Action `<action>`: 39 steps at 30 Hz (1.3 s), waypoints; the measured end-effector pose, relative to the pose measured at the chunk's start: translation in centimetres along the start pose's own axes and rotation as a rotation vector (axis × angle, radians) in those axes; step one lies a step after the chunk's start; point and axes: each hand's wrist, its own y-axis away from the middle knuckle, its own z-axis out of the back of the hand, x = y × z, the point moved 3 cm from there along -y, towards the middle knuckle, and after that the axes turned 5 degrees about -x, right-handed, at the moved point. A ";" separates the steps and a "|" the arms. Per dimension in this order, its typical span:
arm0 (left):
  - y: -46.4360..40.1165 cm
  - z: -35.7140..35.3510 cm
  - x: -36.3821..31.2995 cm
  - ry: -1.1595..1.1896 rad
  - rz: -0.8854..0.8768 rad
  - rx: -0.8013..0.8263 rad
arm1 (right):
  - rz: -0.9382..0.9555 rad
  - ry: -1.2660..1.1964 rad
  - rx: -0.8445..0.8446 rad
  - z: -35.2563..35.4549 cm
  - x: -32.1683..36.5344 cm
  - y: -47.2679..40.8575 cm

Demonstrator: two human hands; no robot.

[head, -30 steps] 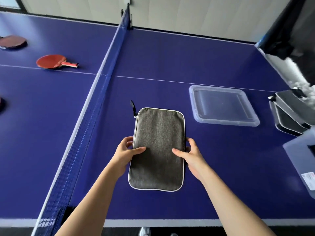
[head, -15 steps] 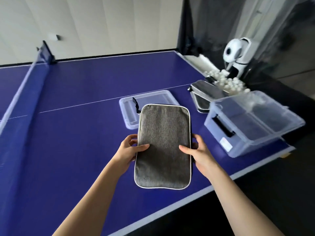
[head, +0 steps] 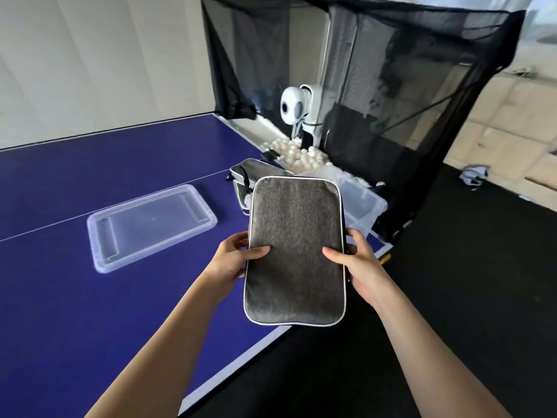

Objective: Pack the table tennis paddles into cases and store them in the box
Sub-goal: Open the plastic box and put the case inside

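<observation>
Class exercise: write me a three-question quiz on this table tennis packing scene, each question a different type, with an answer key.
1. True or false: the grey paddle case lies flat on the table.
2. Which hands hold it? A) left hand only B) right hand only C) both
3. Fill in: the clear lid lies on the table, to the ____ of the case.

Key: 1 false, it is held up; 2 C; 3 left.
</observation>
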 end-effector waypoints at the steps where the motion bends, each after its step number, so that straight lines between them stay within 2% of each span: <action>1: -0.9 -1.0 -0.1 -0.009 0.005 0.021 | 0.001 -0.008 -0.008 0.9 0.2 -0.7; 7: -6.7 -5.0 -0.8 -0.027 0.038 0.095 | -0.003 0.015 -0.015 4.5 1.6 -6.4; 12: -12.7 -6.8 -1.7 0.035 0.027 0.079 | 0.000 0.056 0.034 5.1 3.7 -13.6; 16: -17.0 -8.1 -1.9 0.188 0.018 -0.075 | -0.042 0.093 0.073 5.2 5.0 -18.9; 20: -19.4 -9.6 -1.8 0.399 0.017 -0.223 | -0.092 0.047 -0.069 6.0 4.4 -22.0; 22: -20.3 -10.3 -1.4 0.491 0.025 -0.294 | -0.159 -0.031 -0.109 6.1 3.2 -22.3; 25: -21.5 -12.1 -0.6 0.595 0.014 -0.384 | -0.236 -0.231 -0.075 5.0 1.5 -23.0; 29: -22.2 -14.9 0.2 0.645 -0.030 -0.492 | -0.267 -0.413 -0.083 3.5 0.8 -25.2; 33: -22.1 -16.8 0.4 0.554 -0.103 -0.537 | -0.262 -0.405 0.072 4.7 1.5 -28.7; 37: -20.8 -16.7 0.2 0.471 -0.160 -0.456 | -0.296 -0.341 0.264 7.0 3.8 -33.2; 39: -19.6 -14.6 0.3 0.538 -0.169 -0.574 | -0.314 -0.275 0.313 8.5 5.0 -35.8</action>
